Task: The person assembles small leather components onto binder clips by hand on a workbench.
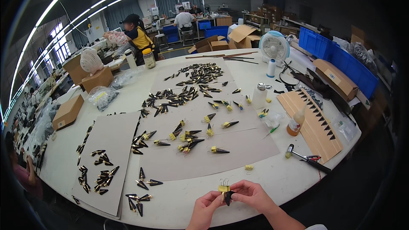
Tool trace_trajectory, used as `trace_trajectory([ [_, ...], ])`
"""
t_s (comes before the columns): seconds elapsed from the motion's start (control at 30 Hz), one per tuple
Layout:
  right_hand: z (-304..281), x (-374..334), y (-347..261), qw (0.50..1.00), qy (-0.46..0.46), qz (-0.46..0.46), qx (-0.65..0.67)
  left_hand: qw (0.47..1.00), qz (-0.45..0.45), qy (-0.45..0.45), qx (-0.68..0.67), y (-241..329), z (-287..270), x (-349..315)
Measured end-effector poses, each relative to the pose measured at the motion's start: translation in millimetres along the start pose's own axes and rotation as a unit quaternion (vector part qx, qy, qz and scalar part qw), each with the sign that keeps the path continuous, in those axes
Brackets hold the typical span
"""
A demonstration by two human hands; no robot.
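A: Grip state?

B: Left hand [208,201] and right hand [254,196] both pinching, one on each side of a black pointed piece [228,198] with gold trim; it's up at the near edge of the white table [264,187]; yellow binder clip [223,188] sits at its top, wire arms up.

A: Step?

B: Reads as clip handling on one piece; can't tell if the clip is being set or taken off.

A: Next move calls for?

B: My guess, edges kept flush, then one hand freed for the wire arms; slip is the risk.

A: Nearby?

B: Loose yellow clip [249,167] just beyond the hands; clipped pieces [187,141] farther out on grey board [204,164]; hammer [307,159] off right, untouched.
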State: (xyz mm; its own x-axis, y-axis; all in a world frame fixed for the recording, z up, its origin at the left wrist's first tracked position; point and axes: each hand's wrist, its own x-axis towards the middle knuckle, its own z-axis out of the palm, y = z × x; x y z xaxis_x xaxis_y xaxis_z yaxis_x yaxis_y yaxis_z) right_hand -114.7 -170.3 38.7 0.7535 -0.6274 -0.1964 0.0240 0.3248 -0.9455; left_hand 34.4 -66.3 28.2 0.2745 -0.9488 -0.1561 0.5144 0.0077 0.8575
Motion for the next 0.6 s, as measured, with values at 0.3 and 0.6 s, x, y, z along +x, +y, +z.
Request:
trace_trajectory([
  [0.3,-17.6,-3.3,4.5,1.000,-0.003,0.009,0.004,0.999,-0.034,-0.024,-0.011,-9.1,-3.2,14.9],
  [0.6,2.5,9.1,7.6,0.991,-0.023,0.059,-0.118,1.000,0.019,-0.016,0.019,2.8,-32.0,-8.1],
])
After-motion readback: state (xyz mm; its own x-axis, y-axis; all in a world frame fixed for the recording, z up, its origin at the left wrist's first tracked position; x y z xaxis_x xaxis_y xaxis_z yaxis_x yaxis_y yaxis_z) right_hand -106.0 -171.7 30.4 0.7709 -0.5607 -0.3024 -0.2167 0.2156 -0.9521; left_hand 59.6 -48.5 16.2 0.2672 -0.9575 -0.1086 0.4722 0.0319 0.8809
